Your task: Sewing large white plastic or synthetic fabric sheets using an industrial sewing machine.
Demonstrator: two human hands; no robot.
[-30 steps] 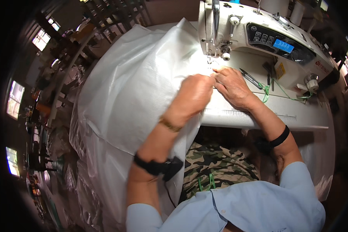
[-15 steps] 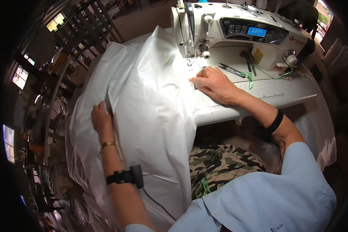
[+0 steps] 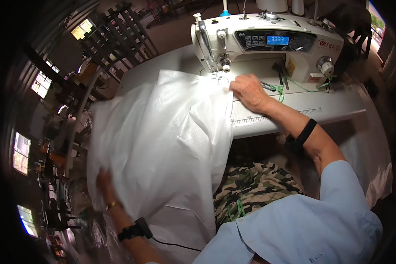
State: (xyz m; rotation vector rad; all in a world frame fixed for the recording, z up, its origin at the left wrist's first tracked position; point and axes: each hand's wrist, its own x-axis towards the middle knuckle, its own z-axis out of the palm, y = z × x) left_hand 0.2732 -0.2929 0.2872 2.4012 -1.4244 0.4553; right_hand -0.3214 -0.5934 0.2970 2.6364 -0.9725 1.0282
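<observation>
A large sheet of white woven plastic fabric drapes over the sewing machine's table and hangs down toward my lap. Its corner lies under the lit needle area of the white sewing machine. My right hand pinches the fabric's right edge just right of the needle, fingers closed. At the sheet's left side my left hand is smeared by motion; it is at the fabric's edge, and its grip does not show clearly.
Dark snips with green string lie under the machine arm. A printed ruler scale runs along the table's front edge. A slatted wooden rack stands beyond the table at the back left. A cable trails from my left wrist device.
My left hand has moved down and toward me along the sheet's left side. The fabric's far part has slid nearer, baring the table behind it. My right hand stays beside the needle.
</observation>
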